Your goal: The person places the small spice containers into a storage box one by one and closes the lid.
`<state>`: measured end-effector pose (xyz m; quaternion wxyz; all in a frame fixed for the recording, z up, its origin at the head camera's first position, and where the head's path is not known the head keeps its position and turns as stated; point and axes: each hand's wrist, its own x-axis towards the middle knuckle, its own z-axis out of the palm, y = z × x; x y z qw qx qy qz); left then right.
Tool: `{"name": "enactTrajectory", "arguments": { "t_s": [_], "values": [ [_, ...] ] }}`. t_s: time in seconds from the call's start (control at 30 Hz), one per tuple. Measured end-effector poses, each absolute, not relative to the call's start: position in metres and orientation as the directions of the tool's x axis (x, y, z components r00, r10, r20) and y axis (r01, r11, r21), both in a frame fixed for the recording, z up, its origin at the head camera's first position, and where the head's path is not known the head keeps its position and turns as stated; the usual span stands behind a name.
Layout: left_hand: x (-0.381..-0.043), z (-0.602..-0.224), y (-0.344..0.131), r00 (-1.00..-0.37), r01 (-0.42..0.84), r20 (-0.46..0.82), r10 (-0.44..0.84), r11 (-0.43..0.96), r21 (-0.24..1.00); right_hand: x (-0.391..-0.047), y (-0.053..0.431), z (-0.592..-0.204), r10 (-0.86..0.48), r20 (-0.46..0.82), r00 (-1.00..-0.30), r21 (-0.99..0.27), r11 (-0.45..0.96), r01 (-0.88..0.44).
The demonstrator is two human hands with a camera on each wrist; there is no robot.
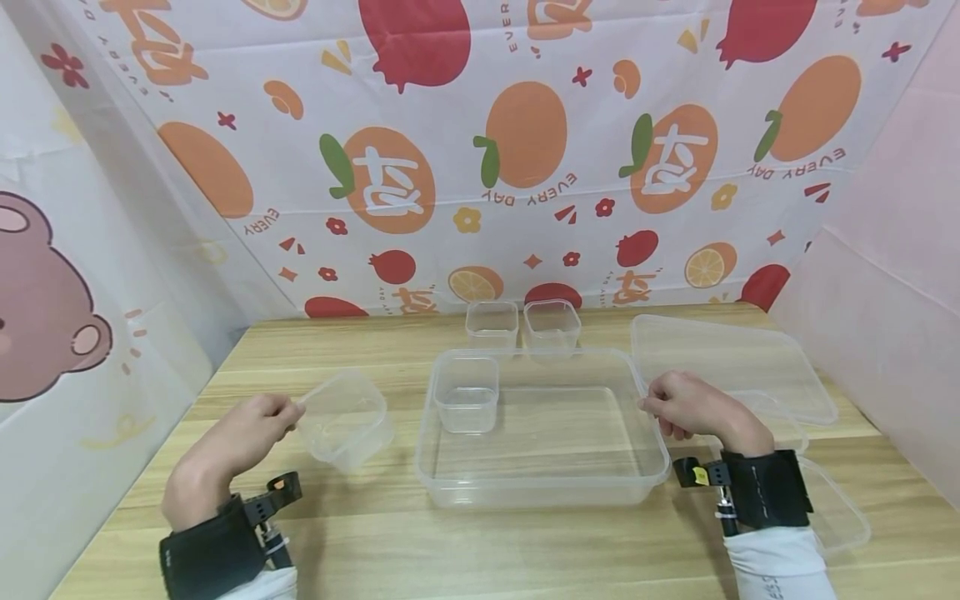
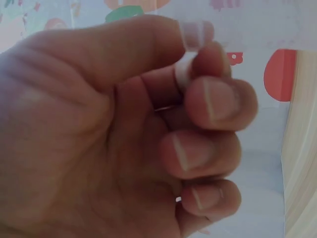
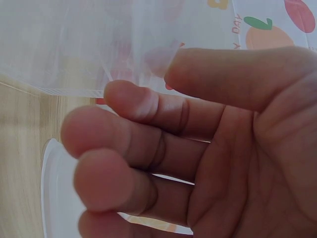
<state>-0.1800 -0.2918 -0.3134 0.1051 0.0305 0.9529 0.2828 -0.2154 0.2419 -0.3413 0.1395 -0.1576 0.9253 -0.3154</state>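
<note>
My left hand pinches the corner of a small clear plastic container, which is tilted to the left of a large clear rectangular container. In the left wrist view, the thumb and index finger of the left hand meet while the other fingers curl. My right hand pinches the right rim of the large container. Up close in the right wrist view, the right hand has thumb and index finger at the clear wall. Inside the large container, at its left back, sits another small clear container.
Two small clear containers stand side by side behind the large one. A large clear lid lies at the back right, and smaller clear lids lie under and beside the right arm. A fruit-print cloth hangs behind the wooden table.
</note>
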Motion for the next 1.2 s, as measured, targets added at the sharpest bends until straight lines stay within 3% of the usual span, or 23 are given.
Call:
{"name": "enactTrajectory", "arguments": {
  "t_s": [0.43, 1.2],
  "values": [
    [-0.176, -0.311, -0.281, -0.991, 0.064, -0.061, 0.121, 0.815, 0.576, -0.214, 0.242, -0.341, -0.378, -0.163, -0.911, -0.633, 0.749, -0.198],
    [-0.178, -0.305, -0.268, -0.993, 0.098, 0.005, 0.117, 0.808, 0.581, -0.213, 0.241, -0.341, -0.375, -0.169, -0.912, -0.63, 0.752, -0.193]
  ]
}}
